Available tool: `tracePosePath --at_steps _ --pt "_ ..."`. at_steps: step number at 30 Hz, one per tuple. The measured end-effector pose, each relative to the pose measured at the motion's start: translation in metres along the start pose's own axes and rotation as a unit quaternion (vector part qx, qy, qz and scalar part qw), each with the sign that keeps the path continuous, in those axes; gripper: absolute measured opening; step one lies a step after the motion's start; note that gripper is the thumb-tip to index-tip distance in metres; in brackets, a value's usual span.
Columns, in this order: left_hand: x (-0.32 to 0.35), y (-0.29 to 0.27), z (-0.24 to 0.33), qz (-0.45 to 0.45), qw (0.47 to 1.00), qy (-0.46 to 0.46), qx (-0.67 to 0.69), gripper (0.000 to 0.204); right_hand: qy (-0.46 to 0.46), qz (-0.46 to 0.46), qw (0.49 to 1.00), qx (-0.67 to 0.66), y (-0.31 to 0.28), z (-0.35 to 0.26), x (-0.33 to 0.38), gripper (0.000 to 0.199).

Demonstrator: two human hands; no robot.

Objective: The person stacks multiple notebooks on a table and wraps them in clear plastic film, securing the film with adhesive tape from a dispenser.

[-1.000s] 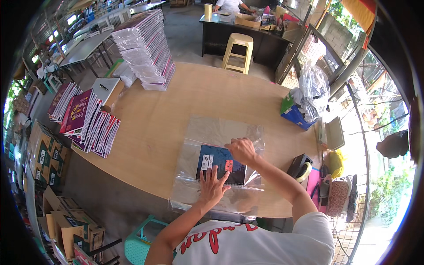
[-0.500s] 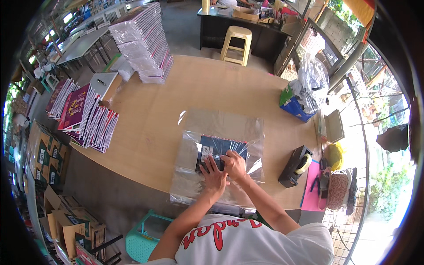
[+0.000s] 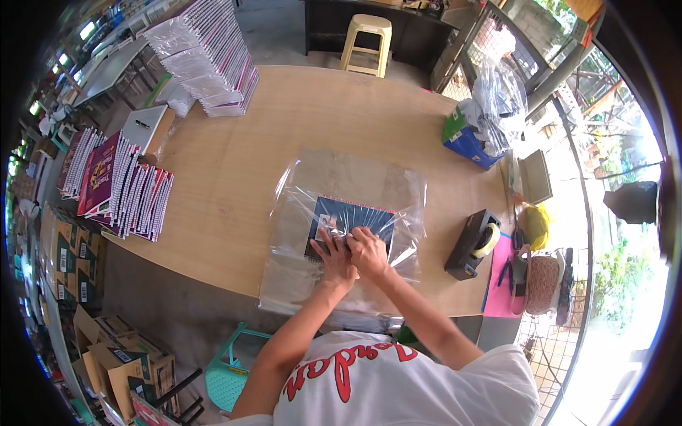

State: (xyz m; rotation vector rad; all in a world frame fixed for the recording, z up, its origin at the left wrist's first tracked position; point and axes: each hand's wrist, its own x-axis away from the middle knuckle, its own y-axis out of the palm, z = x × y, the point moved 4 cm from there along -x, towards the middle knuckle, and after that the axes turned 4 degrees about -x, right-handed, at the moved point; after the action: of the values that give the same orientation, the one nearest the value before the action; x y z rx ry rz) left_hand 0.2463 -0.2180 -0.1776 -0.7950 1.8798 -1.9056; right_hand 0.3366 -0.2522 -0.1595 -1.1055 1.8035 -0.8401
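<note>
Two hands are working side by side near the front edge of the wooden surface (image 3: 234,163). The left hand (image 3: 332,250) is lying flat, fingers spread, pressing down on one dark blue book (image 3: 353,220). The right hand (image 3: 369,250) is touching the left, fingers curled and pressing on the same book's near edge; whether it is pinching anything I cannot tell. The book is lying flat inside one clear plastic bag (image 3: 341,192), which is spreading well beyond it on all sides, over a layer of more clear plastic reaching the surface's front edge.

One black tape dispenser (image 3: 470,243) is sitting to the right of the bag, apart from it. One blue box (image 3: 467,143) is standing at the far right, with a bundle of clear plastic (image 3: 499,99) bunching over it. One tall stack of wrapped books (image 3: 206,53) is sitting at the far left corner. Spiral-bound books (image 3: 117,186) are lying fanned out at the left edge; their count is too dense to tell. One yellow stool (image 3: 366,42) is standing beyond the surface, one teal stool (image 3: 231,366) below its near edge. Several cardboard boxes (image 3: 117,362) are sitting on the floor at lower left.
</note>
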Motion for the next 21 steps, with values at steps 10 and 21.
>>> tracePosePath --at_steps 10,21 --pt "-0.001 -0.029 -0.054 0.038 0.971 0.223 0.080 0.079 0.029 -0.148 0.976 0.155 0.014 -0.008 0.045 0.093" --pt "0.011 -0.001 -0.048 0.091 0.977 0.193 0.031 0.078 0.602 0.200 0.654 -0.413 -0.089 0.142 0.057 0.082"
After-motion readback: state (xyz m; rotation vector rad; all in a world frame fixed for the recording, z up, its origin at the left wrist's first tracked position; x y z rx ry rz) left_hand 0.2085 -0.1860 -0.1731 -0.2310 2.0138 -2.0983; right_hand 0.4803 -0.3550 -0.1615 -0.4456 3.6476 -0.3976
